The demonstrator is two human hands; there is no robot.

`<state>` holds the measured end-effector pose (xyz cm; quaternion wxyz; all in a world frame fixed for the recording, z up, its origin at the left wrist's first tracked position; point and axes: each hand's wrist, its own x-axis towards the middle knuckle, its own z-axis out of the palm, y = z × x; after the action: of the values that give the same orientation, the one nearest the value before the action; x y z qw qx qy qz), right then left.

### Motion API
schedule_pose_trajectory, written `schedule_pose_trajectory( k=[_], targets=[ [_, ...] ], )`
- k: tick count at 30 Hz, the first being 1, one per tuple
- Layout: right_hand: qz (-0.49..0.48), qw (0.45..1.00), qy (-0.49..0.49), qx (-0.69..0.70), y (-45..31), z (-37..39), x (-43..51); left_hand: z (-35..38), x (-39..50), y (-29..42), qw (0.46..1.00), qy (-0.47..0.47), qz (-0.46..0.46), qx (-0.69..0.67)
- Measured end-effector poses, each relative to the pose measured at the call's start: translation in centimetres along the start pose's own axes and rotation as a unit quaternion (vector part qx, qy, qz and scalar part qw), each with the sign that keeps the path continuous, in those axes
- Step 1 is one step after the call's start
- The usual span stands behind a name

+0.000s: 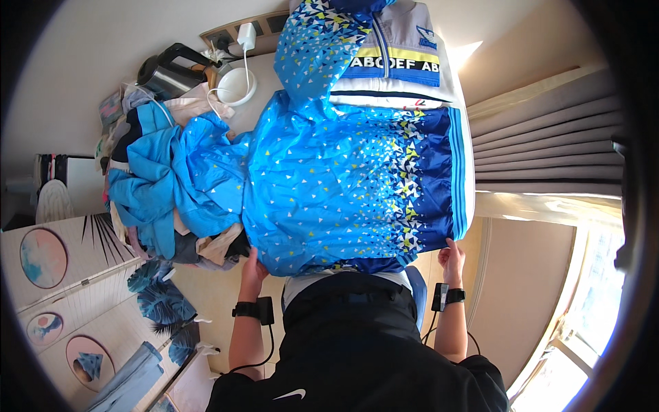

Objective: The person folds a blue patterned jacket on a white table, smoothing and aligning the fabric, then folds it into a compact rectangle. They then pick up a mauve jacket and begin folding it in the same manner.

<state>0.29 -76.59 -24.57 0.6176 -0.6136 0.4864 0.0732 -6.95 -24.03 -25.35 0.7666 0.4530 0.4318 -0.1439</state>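
Observation:
A blue jacket [329,180] with a scattered triangle print lies spread sideways, its dark navy band and striped hem to the right. My right hand [451,262] pinches the near corner of that hem between thumb and fingers. At the near left edge, my left hand [254,273] grips the jacket fabric, its fingertips partly hidden by the cloth. One sleeve [304,56] stretches up over a stack of folded clothes [401,56] with a grey, yellow and blue top bearing printed letters. The jacket's near edge hangs towards my lap.
A heap of rumpled clothes [154,180] sits at the left of the white table [260,67]. Behind it stand an electric kettle [172,72] and a white bowl [237,87], with a charger [246,36] and its cable. A grey curtain [545,139] hangs at the right.

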Motion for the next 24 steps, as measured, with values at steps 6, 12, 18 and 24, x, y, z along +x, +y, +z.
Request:
schedule_pose_trajectory(
  k=[6, 12, 18, 24],
  targets=[
    [0.042, 0.987, -0.151, 0.03, -0.2, -0.1, -0.1, 0.8, -0.6, -1.1, 0.967, -0.055, -0.034, 0.248],
    [0.05, 0.896, -0.387, 0.21, -3.8, -0.8, 1.2, 2.1, -1.4, 5.7, 0.992, -0.124, -0.007, 0.024],
    [0.008, 0.906, -0.305, 0.292, -7.2, 6.6, 4.7, 8.4, 6.5, 7.4, 0.954, -0.191, 0.012, -0.233],
    [-0.262, 0.766, -0.464, -0.36, -6.0, 10.5, -0.4, 8.2, 11.1, 5.8, 0.966, -0.173, -0.027, -0.189]
  ],
)
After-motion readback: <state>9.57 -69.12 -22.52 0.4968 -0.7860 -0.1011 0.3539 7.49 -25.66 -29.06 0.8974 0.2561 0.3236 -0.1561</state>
